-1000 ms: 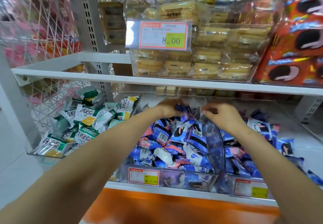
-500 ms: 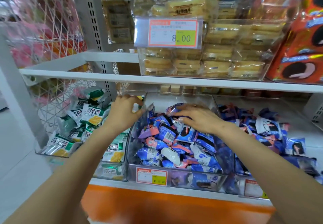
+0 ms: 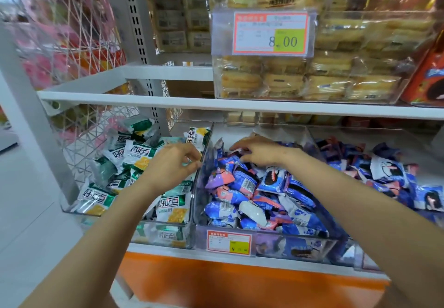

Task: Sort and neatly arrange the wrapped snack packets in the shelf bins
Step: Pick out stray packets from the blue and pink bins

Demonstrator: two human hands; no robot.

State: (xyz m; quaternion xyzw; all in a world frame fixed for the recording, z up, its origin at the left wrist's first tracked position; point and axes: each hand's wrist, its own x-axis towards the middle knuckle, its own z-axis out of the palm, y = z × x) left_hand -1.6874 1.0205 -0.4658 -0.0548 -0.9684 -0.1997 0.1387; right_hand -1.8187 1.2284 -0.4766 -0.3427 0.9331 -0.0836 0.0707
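Observation:
Three clear bins stand side by side on the lower shelf. The left bin [image 3: 168, 232] holds green-and-white snack packets [image 3: 137, 159]. Blue, pink and purple packets [image 3: 249, 185] lie loosely piled in the middle bin [image 3: 276, 241]. More blue packets [image 3: 386, 173] fill the right bin. My left hand [image 3: 171, 163] hovers over the green-and-white packets, its loosely curled fingertips at the clear wall between the left and middle bins, with nothing visibly held. My right hand [image 3: 260, 151] lies palm down with spread fingers on the blue packets at the back of the middle bin.
A white shelf edge [image 3: 216, 106] runs just above the bins. On it stands a clear box of yellow cakes [image 3: 312, 77] with an 8.00 price tag [image 3: 271, 34], and red cookie packs [image 3: 427, 74] at the right. White wire mesh [image 3: 79, 125] closes the left side. An orange panel [image 3: 240, 281] lies below.
My left hand has left the middle bin and moved left over the green-and-white packets. My right hand has shifted left to the back of the blue pile. The view has come closer.

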